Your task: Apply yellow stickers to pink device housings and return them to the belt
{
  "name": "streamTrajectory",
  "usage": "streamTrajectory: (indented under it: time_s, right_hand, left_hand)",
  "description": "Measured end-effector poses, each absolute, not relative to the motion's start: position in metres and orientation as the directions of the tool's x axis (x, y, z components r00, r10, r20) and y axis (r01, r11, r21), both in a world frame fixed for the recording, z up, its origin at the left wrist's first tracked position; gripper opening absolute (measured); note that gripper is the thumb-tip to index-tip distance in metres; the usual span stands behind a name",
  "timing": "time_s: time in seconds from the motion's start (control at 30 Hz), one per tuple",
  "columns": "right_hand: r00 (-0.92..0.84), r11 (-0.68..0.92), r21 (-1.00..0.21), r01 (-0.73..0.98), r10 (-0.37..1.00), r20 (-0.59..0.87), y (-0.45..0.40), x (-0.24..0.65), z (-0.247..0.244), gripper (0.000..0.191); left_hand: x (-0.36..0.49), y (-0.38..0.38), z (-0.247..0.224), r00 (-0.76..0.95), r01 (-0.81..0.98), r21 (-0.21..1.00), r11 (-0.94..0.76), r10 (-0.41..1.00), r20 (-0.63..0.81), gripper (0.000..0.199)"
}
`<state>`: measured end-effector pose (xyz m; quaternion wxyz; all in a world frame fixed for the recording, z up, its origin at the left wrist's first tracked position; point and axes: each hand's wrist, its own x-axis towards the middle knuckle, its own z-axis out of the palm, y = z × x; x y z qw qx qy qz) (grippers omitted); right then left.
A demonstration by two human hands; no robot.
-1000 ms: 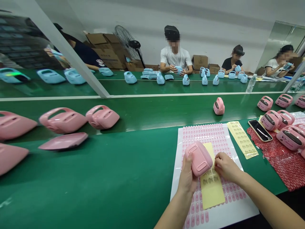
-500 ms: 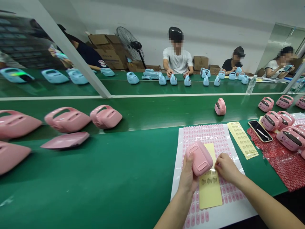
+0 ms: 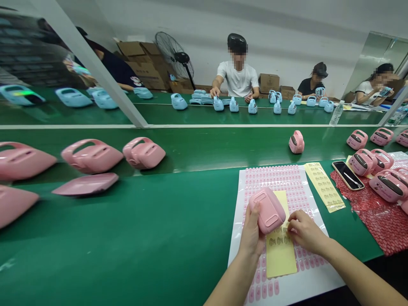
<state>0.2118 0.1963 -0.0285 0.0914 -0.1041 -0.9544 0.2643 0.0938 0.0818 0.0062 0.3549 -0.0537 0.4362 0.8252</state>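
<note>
a pale pink, glossy plastic casing with rounded corners (image 3: pixel 268 210) is seen from its smooth face, where an oblong outline is raised near the lower edge. it is held tilted above a narrow yellow paper sticker sheet (image 3: pixel 280 261), by which a large white sheet with rows of small pink oval stickers (image 3: pixel 296 293) is partly covered.

the casing is clasped by the left hand (image 3: pixel 253 238), with the thumb laid along its left side; the other fingers are hidden behind it. the right hand (image 3: pixel 304 230) is placed just beside the casing's right edge, with its fingers curled and its fingertips brought to the yellow sheet's right margin; whether anything is pinched between them cannot be told.

at lower right, the front edge of the green tabletop (image 3: pixel 127 246) is reached by the white sheet. on the right, the sheet is flanked by a second yellow sticker sheet (image 3: pixel 323 187), then by a dark-screened phone (image 3: pixel 348 174) and red bubble wrap (image 3: pixel 369 221). to the left, a broad green stretch is bounded by a flat pink plastic shell (image 3: pixel 86 185) near the far edge.
</note>
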Motion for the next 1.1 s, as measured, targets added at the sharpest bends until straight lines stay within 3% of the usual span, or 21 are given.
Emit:
streamTrajectory:
  time_s: [0.13, 0.27, 0.37, 0.63, 1.1]
  right_hand:
    - [-0.982, 0.657, -0.748, 0.094, 0.186, 0.04, 0.196, 0.224, 0.0, 0.011]
    - [-0.973, 0.537, -0.843, -0.018, 0.186, 0.139, 0.202, 0.222, 0.04, 0.006]
    - [-0.959, 0.526, -0.85, -0.035, 0.223, 0.178, 0.208, 0.206, 0.064, 0.008]
    - [-0.974, 0.588, -0.797, 0.137, 0.226, -0.001, 0.208, 0.168, 0.073, 0.009]
    - [-0.984, 0.632, -0.761, 0.148, 0.168, -0.053, 0.203, 0.171, 0.081, 0.017]
  left_hand:
    - [0.093, 0.082, 0.007, -0.741, -0.628, 0.69, -0.361, 0.548, -0.388, 0.056]
    - [0.092, 0.082, 0.01, -0.745, -0.604, 0.722, -0.338, 0.561, -0.36, 0.055]
    - [0.09, 0.082, 0.013, -0.736, -0.593, 0.74, -0.318, 0.588, -0.336, 0.053]
    - [0.093, 0.083, 0.013, -0.676, -0.587, 0.748, -0.31, 0.696, -0.242, 0.049]
    - [0.096, 0.083, 0.009, -0.649, -0.612, 0.737, -0.288, 0.716, -0.259, 0.074]
